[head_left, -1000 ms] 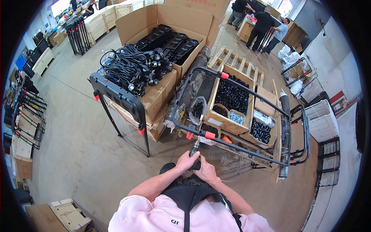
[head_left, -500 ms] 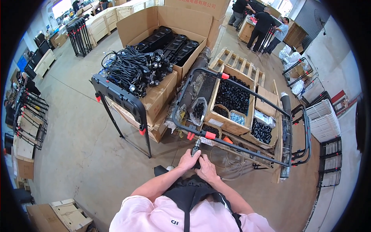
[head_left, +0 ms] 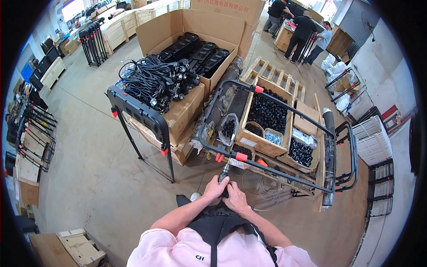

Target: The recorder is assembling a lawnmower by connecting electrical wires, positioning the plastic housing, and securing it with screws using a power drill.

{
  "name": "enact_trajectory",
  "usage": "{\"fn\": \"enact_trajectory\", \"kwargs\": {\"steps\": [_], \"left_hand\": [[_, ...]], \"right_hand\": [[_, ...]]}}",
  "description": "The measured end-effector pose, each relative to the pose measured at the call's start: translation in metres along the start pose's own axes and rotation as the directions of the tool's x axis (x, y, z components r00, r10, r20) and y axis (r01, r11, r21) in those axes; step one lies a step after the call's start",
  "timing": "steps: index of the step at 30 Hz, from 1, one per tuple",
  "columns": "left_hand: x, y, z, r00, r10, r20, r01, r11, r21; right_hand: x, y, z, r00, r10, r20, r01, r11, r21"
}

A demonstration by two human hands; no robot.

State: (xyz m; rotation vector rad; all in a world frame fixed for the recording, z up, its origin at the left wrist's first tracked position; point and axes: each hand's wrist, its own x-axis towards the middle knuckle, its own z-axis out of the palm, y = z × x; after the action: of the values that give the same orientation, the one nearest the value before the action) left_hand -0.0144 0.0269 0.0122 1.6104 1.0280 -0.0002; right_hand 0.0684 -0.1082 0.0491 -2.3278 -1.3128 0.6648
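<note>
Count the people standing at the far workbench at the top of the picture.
3: one in black at the left end, one in black bent over the middle, one in a light blue shirt on the right. Others may be hidden behind them.

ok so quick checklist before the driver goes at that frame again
1. Both hands on the power screwdriver: left hand and right hand wrap it, ok.
2. Tip meets the black tube frame beside the red clip: looks so, ok.
3. Screw seated: cannot tell, too small.
4. Clear hose lies away from the tip: ok.
5. Parts box inside the frame loop: ok.
</note>
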Motion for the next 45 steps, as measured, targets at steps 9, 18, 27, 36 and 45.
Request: {"fn": "enact_trajectory", "kwargs": {"steps": [9,18,27,36,45], "left_hand": [[-0.01,-0.001,0.0,0.999,0.037,-0.007,-0.037,0.999,-0.018],[-0.018,-0.005,0.017,0.997,0.083,-0.001,-0.083,0.996,-0.02],[-0.011,-0.006,0.033,0.991,0.133,0.024,-0.132,0.991,-0.024],[-0.014,-0.001,0.035,0.988,0.155,0.004,-0.155,0.988,-0.013],[-0.014,0.007,0.038,0.986,0.161,-0.037,-0.161,0.987,0.004]], "right_hand": [[-0.007,0.007,0.008,1.0,-0.014,0.003,0.014,1.0,0.011],[-0.023,0.018,0.009,0.995,0.097,0.022,-0.097,0.995,-0.009],[-0.03,0.024,0.002,0.988,0.154,-0.017,-0.154,0.988,-0.002],[-0.033,0.024,-0.005,0.99,0.136,-0.042,-0.134,0.99,0.042],[-0.028,0.026,-0.015,0.992,0.122,-0.031,-0.121,0.992,0.04]]}}
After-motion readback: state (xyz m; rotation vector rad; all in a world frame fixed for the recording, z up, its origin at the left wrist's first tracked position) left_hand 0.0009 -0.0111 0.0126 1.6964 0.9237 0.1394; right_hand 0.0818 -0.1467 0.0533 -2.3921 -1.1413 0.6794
